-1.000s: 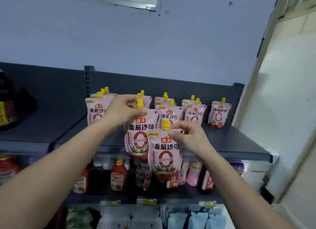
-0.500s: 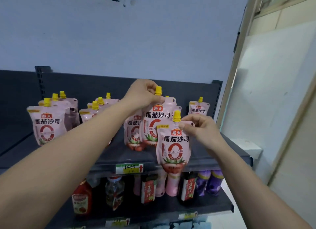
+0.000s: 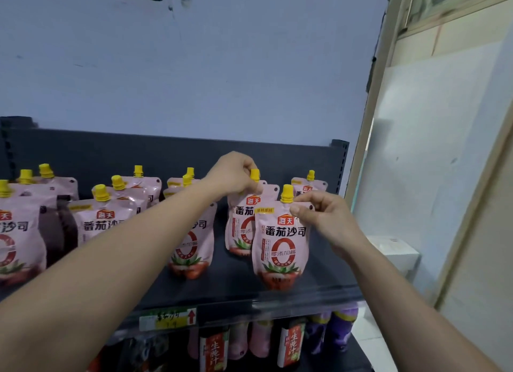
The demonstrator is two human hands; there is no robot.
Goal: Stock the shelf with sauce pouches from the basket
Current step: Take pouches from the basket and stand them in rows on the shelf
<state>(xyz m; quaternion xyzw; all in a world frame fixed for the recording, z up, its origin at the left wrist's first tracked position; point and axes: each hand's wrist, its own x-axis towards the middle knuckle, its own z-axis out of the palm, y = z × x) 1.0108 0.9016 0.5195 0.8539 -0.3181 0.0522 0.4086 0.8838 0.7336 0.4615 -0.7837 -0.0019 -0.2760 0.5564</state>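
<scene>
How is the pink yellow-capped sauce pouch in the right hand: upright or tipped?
Upright: the pink yellow-capped sauce pouch has cap on top, base down; right hand pinches its top corner.

Both bare forearms are extended forward and upward, each hand closed in a pinch.

The left hand is held higher and farther forward, knuckles up, fingers curled, with thumb and fingertips closed on the top edge of the rear pouch beside its spout. The right hand is held lower and nearer, thumb and forefinger pinched on the top edge of the front pouch, the remaining fingers loosely curled. The forearms are seen converging from the lower corners; the two hands are apart.
</scene>
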